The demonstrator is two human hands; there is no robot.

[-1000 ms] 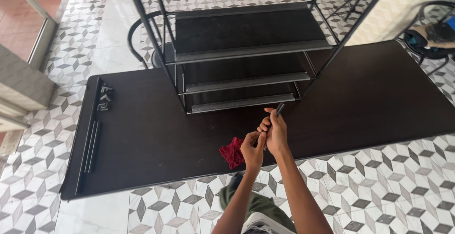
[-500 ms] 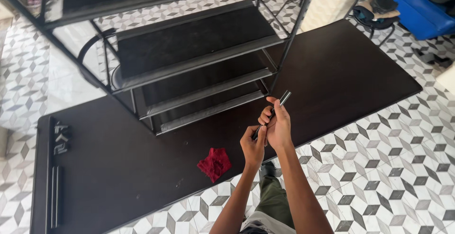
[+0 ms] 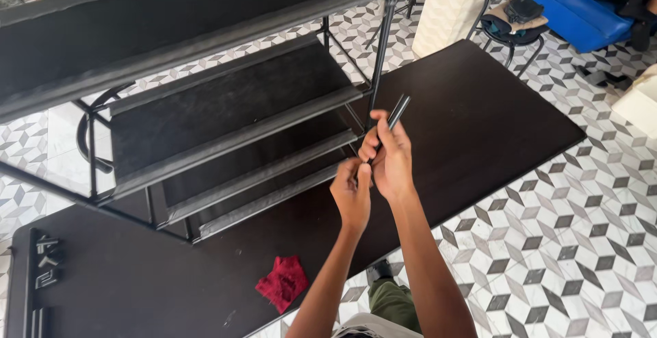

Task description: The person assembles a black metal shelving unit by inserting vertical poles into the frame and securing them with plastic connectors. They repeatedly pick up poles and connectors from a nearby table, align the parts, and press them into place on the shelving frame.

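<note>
Both hands clasp one thin black rod (image 3: 397, 112): right hand (image 3: 390, 157) above, left hand (image 3: 352, 191) just below. Beyond the grip, the black shelf rack (image 3: 226, 115) stands mostly assembled; the rod is not yet fitted.

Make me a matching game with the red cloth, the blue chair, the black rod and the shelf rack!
Things:
1. red cloth
2. blue chair
3. black rod
4. shelf rack

Places:
A. held in the right hand
B. far top right corner
C. standing on the dark mat
D. lying on the mat's near edge

Pairs: 1-D, 2-B, 3-A, 4-C
</note>
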